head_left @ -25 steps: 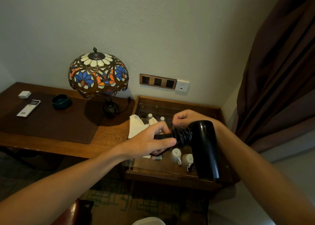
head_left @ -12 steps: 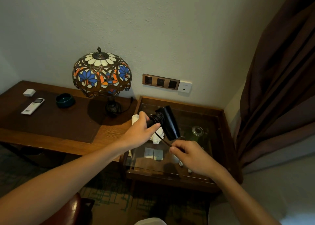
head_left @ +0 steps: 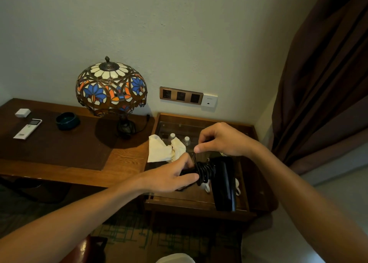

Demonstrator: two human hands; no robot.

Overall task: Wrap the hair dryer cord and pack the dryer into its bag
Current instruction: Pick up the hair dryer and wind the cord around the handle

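A black hair dryer (head_left: 224, 183) hangs above the glass-topped side table (head_left: 201, 209), barrel pointing down toward me. My left hand (head_left: 171, 178) grips its handle. Black cord (head_left: 205, 172) is coiled in several turns around the handle, next to the barrel. My right hand (head_left: 221, 141) is just above the coils, thumb and forefinger pinched on a strand of the cord. A cream cloth bag (head_left: 162, 149) lies crumpled on the table's left edge, behind my left hand.
A stained-glass lamp (head_left: 111, 89) stands on the wooden desk (head_left: 59, 149) at the left, with a dark bowl (head_left: 67, 120), a white remote (head_left: 27, 128) and a small white box (head_left: 23, 112). Wall sockets (head_left: 181, 95) sit above the side table. A brown curtain (head_left: 326, 83) hangs at the right.
The dryer has swung back near me with its barrel down. My right hand rose from below the dryer to above the handle, carrying the cord over for another turn.
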